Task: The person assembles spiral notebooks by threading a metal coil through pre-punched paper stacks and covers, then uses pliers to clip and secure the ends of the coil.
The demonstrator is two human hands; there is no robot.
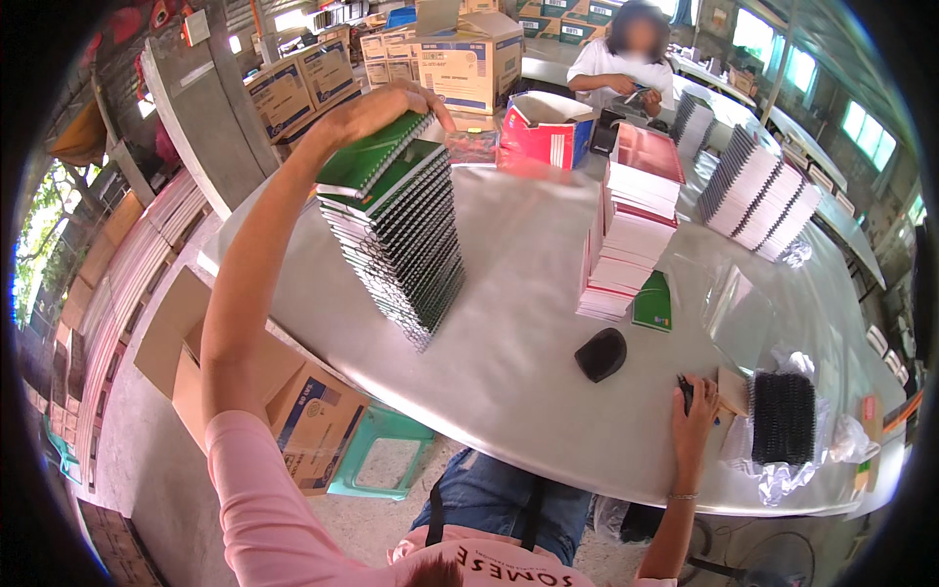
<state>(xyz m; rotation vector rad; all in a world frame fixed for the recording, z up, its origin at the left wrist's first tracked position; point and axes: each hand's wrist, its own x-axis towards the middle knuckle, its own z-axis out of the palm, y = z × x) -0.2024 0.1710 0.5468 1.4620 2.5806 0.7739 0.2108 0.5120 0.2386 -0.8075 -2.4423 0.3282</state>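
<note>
My left hand [383,110] reaches to the far left with its fingers over the far edge of a green spiral notebook [364,166]. That notebook rests askew on top of a tall stack of wire-bound notebooks [406,249]. By the table's right front, my right hand [699,411] is closed around a small black object [685,393], mostly hidden by the fingers. Beside this hand a bundle of black binding coils [782,419] lies on crumpled clear plastic. A dark rounded pad [601,354] sits on the table between my hands.
A pile of unbound book blocks [631,230] stands mid-right, with a green cover [652,303] at its foot. More spiral-bound stacks [758,191] are farther right. A red box [536,135] is at the back, near another person [621,68]. A carton [315,426] rests on a green stool [377,455].
</note>
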